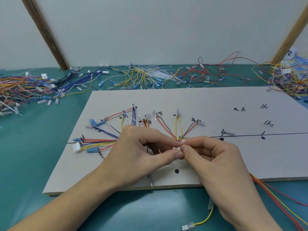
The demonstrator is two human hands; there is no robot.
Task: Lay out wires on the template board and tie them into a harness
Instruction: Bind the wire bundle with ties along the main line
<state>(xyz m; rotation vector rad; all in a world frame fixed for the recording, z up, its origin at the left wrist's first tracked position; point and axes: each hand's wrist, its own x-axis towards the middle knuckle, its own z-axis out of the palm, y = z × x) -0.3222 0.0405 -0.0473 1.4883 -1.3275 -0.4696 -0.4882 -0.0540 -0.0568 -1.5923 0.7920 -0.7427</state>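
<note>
A grey template board (208,104) with black marks and handwritten labels lies on the teal table. Coloured wires (100,142) fan out over its left half from a bundle along the black centre line, ending in blue terminals and a white connector (77,147). My left hand (141,152) and my right hand (210,157) meet over the bundle's middle. Both pinch a thin white cable tie (182,142) between thumb and forefinger, right where the wires converge. The hands hide most of the tie and the bundle beneath them.
Loose wire piles line the table's back: multicoloured at far left (21,87), blue and yellow (86,79), white cable ties (158,74), red and black (208,72), a tangle at far right (290,75). Red and yellow wires (275,197) trail off the board's front right corner.
</note>
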